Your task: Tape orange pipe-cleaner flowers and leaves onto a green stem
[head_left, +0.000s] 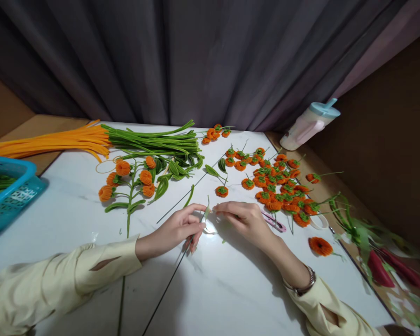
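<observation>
My left hand (182, 228) is closed around a thin dark wire stem (164, 295) that slants down toward the front of the table. At its upper end, between my hands, a narrow green strip (207, 212) stands up. My right hand (243, 217) is pinched just right of that tip; what its fingertips hold is too small to make out. Behind my hands lie a single orange pumpkin-like flower (221, 191) and a green leaf (212, 171), both seemingly of pipe cleaner. A finished branch (130, 196) with orange puffs and green leaves rests left of my left hand.
Many orange flowers (280, 179) with wire tails pile at right, beside a pink cutter (275, 221). Green (154, 141) and orange pipe cleaners (56, 141) lie at the back. A blue basket (17, 205) stands left, a tumbler (308, 125) back right, red-handled pliers (380, 269) at right.
</observation>
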`<state>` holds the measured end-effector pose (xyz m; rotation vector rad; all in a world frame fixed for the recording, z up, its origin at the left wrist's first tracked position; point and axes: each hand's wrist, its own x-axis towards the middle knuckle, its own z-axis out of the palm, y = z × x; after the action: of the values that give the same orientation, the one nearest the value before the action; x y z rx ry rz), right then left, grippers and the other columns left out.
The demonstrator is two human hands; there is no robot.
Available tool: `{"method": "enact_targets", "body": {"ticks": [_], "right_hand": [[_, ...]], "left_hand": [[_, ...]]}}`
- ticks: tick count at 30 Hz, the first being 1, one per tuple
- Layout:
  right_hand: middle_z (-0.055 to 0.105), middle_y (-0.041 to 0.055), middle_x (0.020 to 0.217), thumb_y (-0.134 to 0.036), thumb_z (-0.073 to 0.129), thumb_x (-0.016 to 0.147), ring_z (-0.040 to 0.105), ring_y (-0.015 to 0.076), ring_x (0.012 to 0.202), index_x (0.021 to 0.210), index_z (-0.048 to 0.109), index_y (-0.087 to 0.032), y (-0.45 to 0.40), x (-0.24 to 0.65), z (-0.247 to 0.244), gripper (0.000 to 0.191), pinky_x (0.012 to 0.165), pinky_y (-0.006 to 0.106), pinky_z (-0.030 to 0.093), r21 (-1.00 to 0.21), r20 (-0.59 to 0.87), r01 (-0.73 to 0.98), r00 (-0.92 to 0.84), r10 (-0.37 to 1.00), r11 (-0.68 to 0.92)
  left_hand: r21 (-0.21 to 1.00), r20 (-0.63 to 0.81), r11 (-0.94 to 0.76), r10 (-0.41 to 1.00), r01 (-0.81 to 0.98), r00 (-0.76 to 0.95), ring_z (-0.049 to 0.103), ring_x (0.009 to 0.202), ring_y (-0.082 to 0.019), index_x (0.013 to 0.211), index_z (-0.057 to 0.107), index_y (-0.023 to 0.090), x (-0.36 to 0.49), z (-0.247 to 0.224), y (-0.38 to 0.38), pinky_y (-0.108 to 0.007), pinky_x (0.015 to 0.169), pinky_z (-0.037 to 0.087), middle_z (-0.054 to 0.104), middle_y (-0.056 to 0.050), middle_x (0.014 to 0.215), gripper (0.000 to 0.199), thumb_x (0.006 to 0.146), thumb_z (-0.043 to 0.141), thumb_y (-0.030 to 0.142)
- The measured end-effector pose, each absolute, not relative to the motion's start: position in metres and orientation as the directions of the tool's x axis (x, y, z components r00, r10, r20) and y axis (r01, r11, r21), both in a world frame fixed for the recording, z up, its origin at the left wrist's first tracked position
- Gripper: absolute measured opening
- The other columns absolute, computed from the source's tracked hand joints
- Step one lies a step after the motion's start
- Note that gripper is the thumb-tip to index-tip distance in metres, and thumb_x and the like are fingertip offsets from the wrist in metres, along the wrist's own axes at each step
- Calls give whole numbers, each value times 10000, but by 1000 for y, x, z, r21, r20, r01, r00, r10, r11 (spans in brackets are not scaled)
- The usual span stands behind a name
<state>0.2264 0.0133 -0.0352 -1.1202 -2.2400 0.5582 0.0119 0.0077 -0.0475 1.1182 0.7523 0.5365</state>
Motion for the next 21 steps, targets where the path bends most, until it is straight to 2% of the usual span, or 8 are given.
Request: {"method": "enact_targets", "body": {"ticks": [5,10,13,16,21], "right_hand": [[755,64,879,-114,447,880,709,163,776,963,728,-190,14,227,-37,303,710,238,542,-636,284,565,-461,841,525],[748,37,801,-174,454,897,656,133,616,1209,590,-182,13,224,-37,341,631,222,506,-689,169,609,-394,903,394],[718,27,708,-202,466,902,616,133,555,1070,601,-173,13,223,-37,218,572,217,469,-688,142,623,-385,912,371],[692,35,671,-190,472,897,583,126,521,900,646,-168,14,223,-37,175,540,214,438,-633,194,644,-405,893,430],[734,65,797,-165,505,890,639,134,614,896,707,-167,14,223,-38,202,589,211,469,-648,277,587,-412,868,485]], "left_hand": [[932,-251,360,717,-37,650,523,415,-100,1214,439,143,10,-52,7,-203,435,395,544,66,519,406,884,560,346],[936,-263,353,718,-11,645,529,420,-105,1226,436,140,11,-51,8,-196,413,377,541,64,527,439,870,565,362],[933,-270,360,716,-10,644,527,424,-105,1224,441,139,12,-49,7,-199,414,383,539,65,534,443,864,570,364],[933,-266,360,715,-13,647,529,425,-104,1224,432,138,12,-48,7,-203,427,396,538,67,532,433,871,560,353],[937,-271,350,715,7,645,526,427,-105,1223,421,128,10,-48,7,-202,424,386,535,67,526,429,876,550,344]]}}
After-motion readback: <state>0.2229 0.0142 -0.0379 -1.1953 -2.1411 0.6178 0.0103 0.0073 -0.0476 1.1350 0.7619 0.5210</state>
